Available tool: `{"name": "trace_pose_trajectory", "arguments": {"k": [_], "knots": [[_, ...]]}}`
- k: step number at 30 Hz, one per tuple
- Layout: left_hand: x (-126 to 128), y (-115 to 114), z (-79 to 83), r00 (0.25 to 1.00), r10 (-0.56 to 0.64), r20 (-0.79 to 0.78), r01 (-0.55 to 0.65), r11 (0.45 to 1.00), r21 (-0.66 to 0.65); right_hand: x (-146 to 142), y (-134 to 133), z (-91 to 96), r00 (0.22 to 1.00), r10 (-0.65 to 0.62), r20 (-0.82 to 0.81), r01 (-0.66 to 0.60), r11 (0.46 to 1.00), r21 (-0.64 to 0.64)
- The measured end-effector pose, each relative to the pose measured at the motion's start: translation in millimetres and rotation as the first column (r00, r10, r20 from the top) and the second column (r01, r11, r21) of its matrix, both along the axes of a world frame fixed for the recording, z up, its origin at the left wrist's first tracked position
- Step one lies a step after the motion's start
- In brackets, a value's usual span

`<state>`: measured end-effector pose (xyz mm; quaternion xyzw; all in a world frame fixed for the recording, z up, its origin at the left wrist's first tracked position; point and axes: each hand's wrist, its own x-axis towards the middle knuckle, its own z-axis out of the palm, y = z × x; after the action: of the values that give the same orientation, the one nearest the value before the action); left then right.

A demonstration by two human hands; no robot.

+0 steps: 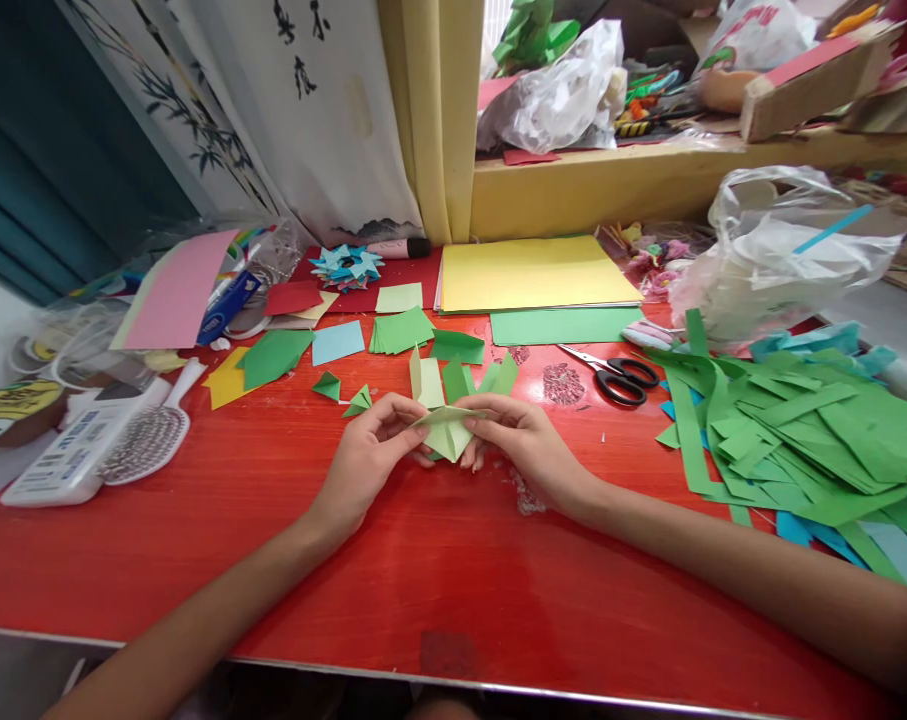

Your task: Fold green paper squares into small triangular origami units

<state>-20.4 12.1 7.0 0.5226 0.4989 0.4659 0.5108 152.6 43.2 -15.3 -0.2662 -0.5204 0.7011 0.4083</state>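
Observation:
A pale green piece of folded paper (448, 434) is held up between my two hands, just above the red table (423, 550). My left hand (374, 450) pinches its left corner between thumb and fingers. On the opposite corner, my right hand (524, 440) has the same kind of pinch. Just beyond the hands stand a folded cream paper piece (426, 380) and folded green paper pieces (498, 375). Two small green folded pieces (327, 385) lie to the left of them. Part of the held paper is covered by my fingers.
Black-handled scissors (624, 382) lie right of the hands, beside a big heap of green paper strips (813, 430). A yellow paper stack (535, 273), green squares (402, 330) and a blue paper ornament (346, 267) sit at the back. A hairbrush (149, 440) rests at left.

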Motion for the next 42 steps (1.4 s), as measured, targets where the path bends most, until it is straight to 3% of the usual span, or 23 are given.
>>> {"name": "trace_pose_trajectory", "arguments": {"k": [6, 12, 19, 22, 26, 30, 33, 36, 38, 42], "knots": [[-2, 1, -2.2, 0.997, -0.002, 0.079, 0.003, 1.0, -0.018, 1, 1, 0.1, 0.996, -0.054, -0.067, 0.049, 0.995, -0.084], [-2, -1, -1.8, 1.0, 0.013, -0.012, -0.012, 0.999, 0.033, 0, 0, 0.8, 0.995, -0.052, -0.086, 0.044, 0.995, -0.092], [-3, -4, 0.5, 1.0, -0.023, 0.012, 0.023, 0.999, 0.043, 1, -3, 3.7, 0.997, -0.042, 0.059, 0.038, 0.998, 0.058], [-2, -5, 0.9, 0.998, -0.046, -0.046, 0.049, 0.997, 0.054, 2, -4, 6.1, 0.994, -0.058, 0.091, 0.05, 0.995, 0.081], [1, -4, -0.6, 0.983, 0.068, -0.173, -0.05, 0.993, 0.106, 2, -6, 9.0, 0.991, -0.039, 0.128, 0.028, 0.996, 0.088], [2, -5, -0.5, 0.98, 0.129, -0.151, -0.102, 0.979, 0.175, -1, -8, 8.5, 0.995, -0.046, 0.093, 0.039, 0.997, 0.069], [2, -8, 1.2, 0.96, 0.075, -0.27, -0.016, 0.977, 0.215, -2, -9, 7.6, 0.996, -0.002, 0.091, -0.006, 0.996, 0.086], [2, -11, 1.7, 0.88, -0.022, -0.474, 0.158, 0.955, 0.25, -2, -11, 8.9, 0.961, 0.053, 0.27, -0.113, 0.971, 0.21], [1, -11, 1.3, 0.848, -0.069, -0.525, 0.247, 0.929, 0.277, -1, -11, 10.4, 0.925, 0.065, 0.376, -0.175, 0.947, 0.268], [2, -11, 1.2, 0.845, -0.047, -0.533, 0.232, 0.93, 0.285, 1, -11, 10.8, 0.926, 0.1, 0.365, -0.193, 0.954, 0.23]]}}
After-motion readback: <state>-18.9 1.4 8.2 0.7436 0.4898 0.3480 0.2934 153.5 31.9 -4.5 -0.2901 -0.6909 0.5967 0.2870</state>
